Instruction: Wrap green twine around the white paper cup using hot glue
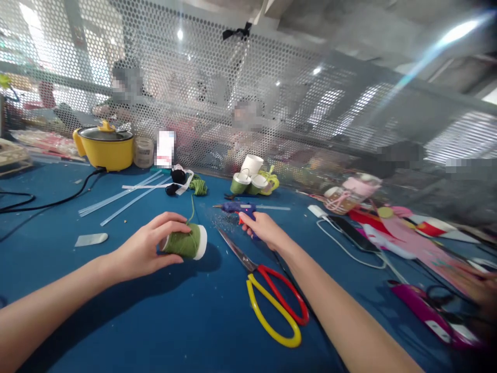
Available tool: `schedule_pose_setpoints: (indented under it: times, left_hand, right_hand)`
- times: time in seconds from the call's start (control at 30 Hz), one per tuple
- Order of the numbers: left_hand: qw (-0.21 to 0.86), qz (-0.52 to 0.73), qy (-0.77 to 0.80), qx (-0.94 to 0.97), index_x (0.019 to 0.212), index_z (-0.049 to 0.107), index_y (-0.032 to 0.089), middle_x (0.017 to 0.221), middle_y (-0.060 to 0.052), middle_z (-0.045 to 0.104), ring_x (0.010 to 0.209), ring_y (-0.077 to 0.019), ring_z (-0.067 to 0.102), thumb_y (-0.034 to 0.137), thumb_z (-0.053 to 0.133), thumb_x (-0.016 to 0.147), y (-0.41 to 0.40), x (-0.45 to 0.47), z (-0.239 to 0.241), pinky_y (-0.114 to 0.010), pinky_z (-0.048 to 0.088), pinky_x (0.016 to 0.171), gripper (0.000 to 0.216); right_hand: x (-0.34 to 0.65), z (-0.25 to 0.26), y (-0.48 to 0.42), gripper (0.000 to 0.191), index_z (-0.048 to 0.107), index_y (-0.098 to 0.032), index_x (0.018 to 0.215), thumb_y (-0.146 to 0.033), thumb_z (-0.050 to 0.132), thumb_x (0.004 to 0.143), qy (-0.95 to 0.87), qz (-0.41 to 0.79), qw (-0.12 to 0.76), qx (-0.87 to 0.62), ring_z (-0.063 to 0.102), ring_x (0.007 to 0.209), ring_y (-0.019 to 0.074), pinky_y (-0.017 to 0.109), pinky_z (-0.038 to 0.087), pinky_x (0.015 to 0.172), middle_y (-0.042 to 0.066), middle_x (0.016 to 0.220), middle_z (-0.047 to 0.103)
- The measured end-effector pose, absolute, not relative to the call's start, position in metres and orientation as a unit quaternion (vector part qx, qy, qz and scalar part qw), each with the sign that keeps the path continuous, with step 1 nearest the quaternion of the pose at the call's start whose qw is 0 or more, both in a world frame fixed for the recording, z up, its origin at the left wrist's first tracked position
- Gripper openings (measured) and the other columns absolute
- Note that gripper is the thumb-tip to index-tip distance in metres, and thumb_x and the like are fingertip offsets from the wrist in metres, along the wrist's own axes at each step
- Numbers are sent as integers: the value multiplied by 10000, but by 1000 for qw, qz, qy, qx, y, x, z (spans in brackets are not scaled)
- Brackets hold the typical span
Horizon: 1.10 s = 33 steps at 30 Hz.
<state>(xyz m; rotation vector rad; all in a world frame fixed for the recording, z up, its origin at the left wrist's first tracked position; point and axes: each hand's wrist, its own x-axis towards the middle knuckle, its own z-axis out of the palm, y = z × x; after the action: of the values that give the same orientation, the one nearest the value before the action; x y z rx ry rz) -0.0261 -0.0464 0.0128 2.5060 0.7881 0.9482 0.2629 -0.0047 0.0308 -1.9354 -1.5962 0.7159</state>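
My left hand (149, 247) grips a paper cup wrapped in green cord (185, 242), lying on its side on the blue table (186, 321); a strand of green cord runs up from it to a loose bundle (199, 185). My right hand (261, 228) is closed round the handle of a blue hot glue gun (237, 207), which rests on the table with its nozzle pointing left. Scissors with red and yellow handles (272, 295) lie just below my right forearm.
Clear glue sticks (124, 197) lie left of centre. A yellow electric pot (104, 147) stands at the back left, its black cable trailing left. More wrapped cups (250, 178) sit by the perforated screen (272, 88). A phone with white cable (351, 233) and pink craft pieces (392, 235) lie right.
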Motion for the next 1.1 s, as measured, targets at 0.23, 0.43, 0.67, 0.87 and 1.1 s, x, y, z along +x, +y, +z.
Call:
schedule_pose_setpoints:
  times: [0.23,0.43,0.67,0.87,1.1]
  left_hand:
    - [168,346,282,879,1125,452,233,1201,-108,415,1092,-248,470,194,602,778,-48,-24,10,-387,474,868,380]
    - [169,342,283,880,1123,455,238,1154,-97,382,1060,-245,465,196,613,771,-52,-21,12,-411,454,890,388]
    - [174,321,261,893,1140,461,242,1160,-102,375,1006,-237,488,213,622,770,-56,-20,8,-383,476,844,404]
    - [190,314,257,894,1135,481,235,1131,-96,412,1018,-241,488,246,648,749,-56,-19,7,-362,484,825,420]
    - [253,334,286,862,1201,431,235,1119,-87,433,1025,-230,495,294,661,737,-56,-19,10,-352,470,852,521]
  right_hand:
    - [268,25,4,232,544,-162,556,-266,568,762,-615,111,203,-754,591,776,254,321,417,651,120,664,615]
    - [220,52,-23,388,681,-180,811,-451,407,860,-714,166,183,-655,592,857,195,284,415,766,67,892,665]
    - [176,55,-41,504,665,-150,945,-576,441,797,-735,454,221,-452,588,853,194,312,440,757,76,908,672]
    - [170,47,-49,278,642,-158,790,-405,674,666,-633,522,349,-452,564,708,131,272,443,681,26,788,638]
    - [180,47,-43,234,574,-163,679,-385,648,688,-630,470,417,-456,499,634,98,260,395,671,-15,684,580]
